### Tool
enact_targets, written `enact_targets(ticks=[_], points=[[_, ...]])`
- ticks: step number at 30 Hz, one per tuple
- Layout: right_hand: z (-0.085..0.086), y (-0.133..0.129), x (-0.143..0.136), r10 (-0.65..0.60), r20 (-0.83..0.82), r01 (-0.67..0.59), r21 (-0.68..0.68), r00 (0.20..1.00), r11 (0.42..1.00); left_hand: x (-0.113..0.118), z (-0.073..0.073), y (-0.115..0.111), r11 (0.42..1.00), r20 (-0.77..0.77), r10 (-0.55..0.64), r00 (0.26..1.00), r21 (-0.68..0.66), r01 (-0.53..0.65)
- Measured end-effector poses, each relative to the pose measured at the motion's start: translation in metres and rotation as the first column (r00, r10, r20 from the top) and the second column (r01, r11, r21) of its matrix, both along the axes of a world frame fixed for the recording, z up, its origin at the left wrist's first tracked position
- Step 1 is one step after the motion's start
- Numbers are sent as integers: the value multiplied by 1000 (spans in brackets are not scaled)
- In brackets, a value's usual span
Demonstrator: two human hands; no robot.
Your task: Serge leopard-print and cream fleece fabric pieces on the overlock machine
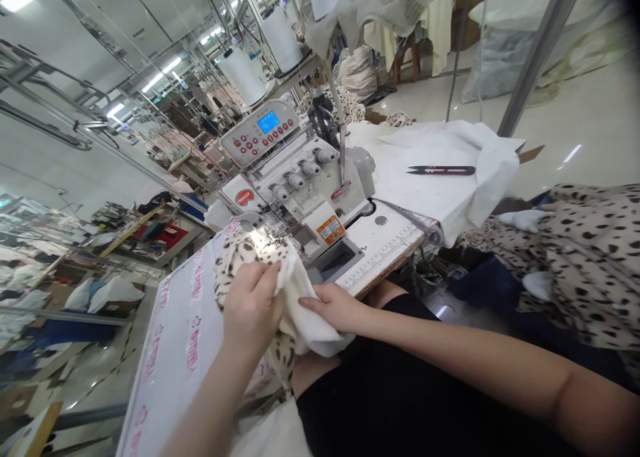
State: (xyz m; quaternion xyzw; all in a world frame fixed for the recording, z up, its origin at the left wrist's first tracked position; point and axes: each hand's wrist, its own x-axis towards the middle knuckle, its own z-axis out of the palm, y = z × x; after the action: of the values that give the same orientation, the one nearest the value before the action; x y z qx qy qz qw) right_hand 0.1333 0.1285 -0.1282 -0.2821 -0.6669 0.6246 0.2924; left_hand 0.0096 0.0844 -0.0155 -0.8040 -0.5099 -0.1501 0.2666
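Spotted plush fabric (230, 253) with a white layer (303, 297) sits at centre frame between my hands, its long axis running from the lit needle area (269, 239) down towards my lap (380, 390). Pink lettering repeats across the worktop (175, 310) at lower left, under the overlock sewing machine (313, 207). My left hand (253, 307) is nearer the needle area, fingers pinching the fabric's edge; my right hand (340, 307) pinches the white layer. I can't read the display (268, 121), orange label (331, 229) or red badge (245, 197).

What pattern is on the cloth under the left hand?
Dark spots on a cream ground on the cloth, best seen in the head view.
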Motion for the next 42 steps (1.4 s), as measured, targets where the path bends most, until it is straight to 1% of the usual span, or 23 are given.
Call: enact_targets(ticks=[2,4,7,10,14,17,21,25,27,29,30,31,32,33,34,35,36,37,38,39,40,42], points=[[-1,0,-1,-3,5,3,40,1000,999,-2,-1,6,991,-144,-129,981,8,131],[-1,1,1,12,6,-13,68,1000,998,-6,-5,8,979,-213,-197,957,16,204],[2,3,6,46,19,-47,76,999,996,-15,-12,6,979,-186,-182,966,53,195],[6,3,13,68,28,-71,107,997,992,-21,-17,3,983,-124,-180,976,-4,181],[11,2,20,81,28,-84,141,996,986,-22,-19,7,974,-100,-228,968,-27,227],[12,3,22,77,28,-80,131,997,988,-23,-17,13,963,-121,-268,956,-48,264],[14,11,18,78,37,-83,175,996,981,-31,-8,24,954,-166,-300,939,-64,294],[17,20,14,60,18,-62,203,998,977,-41,3,35,950,-221,-312,924,-92,298],[19,23,12,50,21,-53,194,999,980,-43,4,37,951,-248,-308,918,-90,295],[20,23,12,35,40,-42,194,999,980,-40,0,34,963,-275,-267,924,-30,269],[20,23,12,29,48,-38,201,998,979,-36,-2,31,971,-276,-225,934,15,238],[20,22,13,24,54,-35,210,998,977,-32,-5,27,980,-260,-167,951,63,189],[20,21,13,21,61,-34,221,998,975,-27,-8,23,988,-225,-92,970,98,116],[20,20,14,19,72,-35,228,997,973,-23,-10,20,994,-170,-8,985,106,26],[19,20,15,18,86,-38,231,996,972,-18,-12,17,994,-103,79,992,82,-71],[19,19,16,18,101,-41,230,995,972,-15,-11,16,986,-36,167,985,30,-166],[18,19,16,20,112,-45,227,993,973,-13,-10,16,969,22,246,969,-36,-245],[18,18,16,25,118,-51,222,993,974,-12,-7,17,949,64,306,950,-106,-298],[18,18,17,29,116,-54,218,993,974,-13,-5,20,932,94,343,934,-161,-326],[18,18,16,32,112,-56,216,993,975,-15,-2,23,924,113,357,927,-189,-332],[18,18,16,33,107,-55,215,994,975,-17,0,27,926,117,351,929,-189,-326],[18,18,15,29,105,-50,207,994,977,-23,1,34,956,60,279,958,-108,-271]])
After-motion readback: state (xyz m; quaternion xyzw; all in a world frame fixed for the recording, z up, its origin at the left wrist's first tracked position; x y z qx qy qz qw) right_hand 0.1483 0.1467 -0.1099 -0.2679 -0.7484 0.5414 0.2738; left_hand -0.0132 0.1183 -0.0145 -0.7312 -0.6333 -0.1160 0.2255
